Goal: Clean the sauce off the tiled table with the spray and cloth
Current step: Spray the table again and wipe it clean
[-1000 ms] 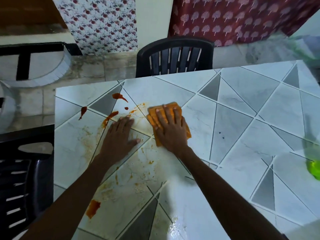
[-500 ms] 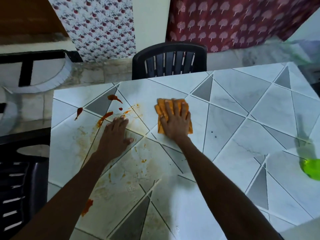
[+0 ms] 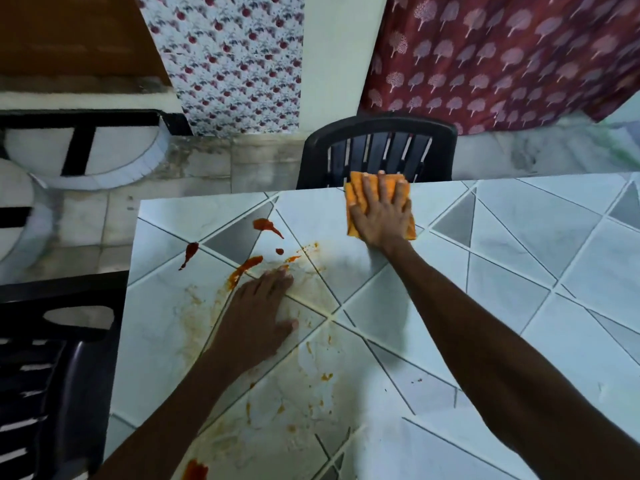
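Observation:
My right hand (image 3: pixel 381 211) presses flat, fingers spread, on a folded orange cloth (image 3: pixel 353 195) at the far edge of the tiled table (image 3: pixel 519 306). My left hand (image 3: pixel 263 313) rests flat on the table amid smeared sauce. Red sauce blobs (image 3: pixel 265 225) lie on the far-left tiles, with another blob (image 3: pixel 195 471) at the near edge and faint orange smears (image 3: pixel 311 375) between. The spray bottle is out of view.
A black plastic chair (image 3: pixel 377 150) stands behind the table's far edge, just beyond the cloth. A second black chair (image 3: pixel 52 358) stands at the table's left side. Patterned fabrics (image 3: pixel 502 57) hang behind. A tiled floor lies beyond the table.
My right hand has pushed the cloth away from me, up to the far edge of the table. My left hand has stayed planted in the smeared area. The green bottle has left the view.

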Demonstrator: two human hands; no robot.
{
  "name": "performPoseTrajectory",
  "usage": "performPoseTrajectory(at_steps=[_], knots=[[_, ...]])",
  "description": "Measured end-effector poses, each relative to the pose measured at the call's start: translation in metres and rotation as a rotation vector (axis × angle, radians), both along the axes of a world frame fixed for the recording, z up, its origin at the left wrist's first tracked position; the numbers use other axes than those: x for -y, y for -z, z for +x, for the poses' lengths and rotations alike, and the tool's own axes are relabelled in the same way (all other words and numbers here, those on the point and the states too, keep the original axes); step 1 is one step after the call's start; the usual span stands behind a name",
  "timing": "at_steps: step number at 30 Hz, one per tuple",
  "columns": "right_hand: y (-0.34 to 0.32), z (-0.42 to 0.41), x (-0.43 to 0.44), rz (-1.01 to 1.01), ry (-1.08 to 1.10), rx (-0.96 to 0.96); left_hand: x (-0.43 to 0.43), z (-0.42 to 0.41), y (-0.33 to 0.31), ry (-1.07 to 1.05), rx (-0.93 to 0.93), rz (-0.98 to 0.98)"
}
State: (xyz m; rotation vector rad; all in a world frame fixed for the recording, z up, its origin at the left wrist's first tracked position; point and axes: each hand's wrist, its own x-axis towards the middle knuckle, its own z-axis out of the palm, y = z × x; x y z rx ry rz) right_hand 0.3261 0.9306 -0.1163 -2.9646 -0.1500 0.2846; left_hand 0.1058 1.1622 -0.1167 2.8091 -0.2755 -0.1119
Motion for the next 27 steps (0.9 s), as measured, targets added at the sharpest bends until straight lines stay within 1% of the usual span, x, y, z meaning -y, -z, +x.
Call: performPoseTrajectory(at_steps=[2, 4, 7, 9, 11, 14, 16, 18, 21, 23, 25, 27], knots=[[0.000, -0.023, -0.035, 0.006, -0.189, 0.012, -0.010, 0.000, -0.006, -0.034, -0.002, -0.006], [0.000, -0.068, -0.048, 0.016, -0.336, 0.042, -0.020, -0.004, -0.012, -0.075, -0.012, -0.008], [-0.001, -0.133, -0.018, 0.083, -0.427, 0.058, -0.032, -0.014, -0.015, -0.124, -0.032, 0.001], [0.000, -0.148, 0.011, 0.059, -0.380, 0.046, -0.040, -0.022, -0.017, -0.150, -0.030, 0.021], [-0.001, -0.130, 0.023, 0.000, -0.254, 0.047, -0.049, -0.029, -0.020, -0.177, -0.016, -0.003], [0.000, -0.074, -0.005, -0.014, -0.026, 0.050, -0.061, -0.040, -0.023, -0.224, -0.004, -0.026], [-0.001, -0.040, -0.044, 0.020, 0.020, 0.029, -0.072, -0.047, -0.022, -0.282, -0.014, -0.040], [-0.002, -0.027, -0.087, 0.019, -0.060, 0.026, -0.083, -0.054, -0.019, -0.333, -0.044, -0.016], [-0.001, -0.055, -0.128, 0.007, -0.281, 0.055, -0.095, -0.061, -0.015, -0.382, -0.085, 0.021], [0.001, -0.090, -0.121, 0.033, -0.410, 0.084, -0.097, -0.061, -0.014, -0.384, -0.097, 0.013], [0.003, -0.125, -0.091, 0.052, -0.509, 0.064, -0.098, -0.060, -0.014, -0.379, -0.105, 0.020], [0.001, -0.148, -0.055, 0.055, -0.521, 0.028, -0.098, -0.058, -0.013, -0.388, -0.112, 0.016]])
